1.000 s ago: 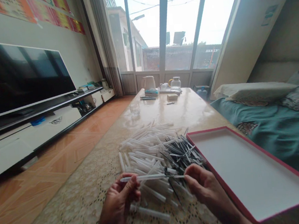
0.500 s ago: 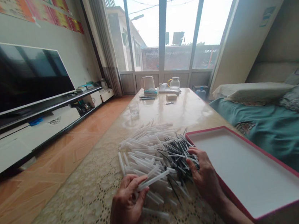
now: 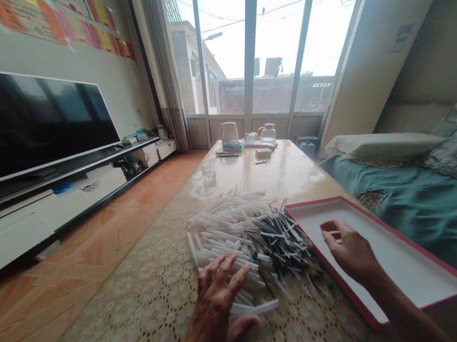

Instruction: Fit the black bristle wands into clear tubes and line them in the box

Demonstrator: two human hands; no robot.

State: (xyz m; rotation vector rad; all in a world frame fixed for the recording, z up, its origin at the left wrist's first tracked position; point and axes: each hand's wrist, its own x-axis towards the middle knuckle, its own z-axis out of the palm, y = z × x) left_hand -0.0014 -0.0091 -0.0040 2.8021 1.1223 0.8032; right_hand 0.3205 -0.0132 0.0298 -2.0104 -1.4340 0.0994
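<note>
Across the middle of my view runs the long counter (image 3: 135, 293), patterned nearby and glossy at the far end. On its right I see the red-rimmed tray (image 3: 414, 259), white inside. Left of that lies a heap of translucent white tubes (image 3: 219, 233); between them sits a heap of thin dark and pale rods (image 3: 280, 236). My left hand (image 3: 219, 299) is spread wide over the near tubes. My right hand (image 3: 352, 250) hovers above the tray, fingers curled narrow; whether it grips anything, I cannot tell. One loose tube (image 3: 266, 307) lies beside my left thumb.
</note>
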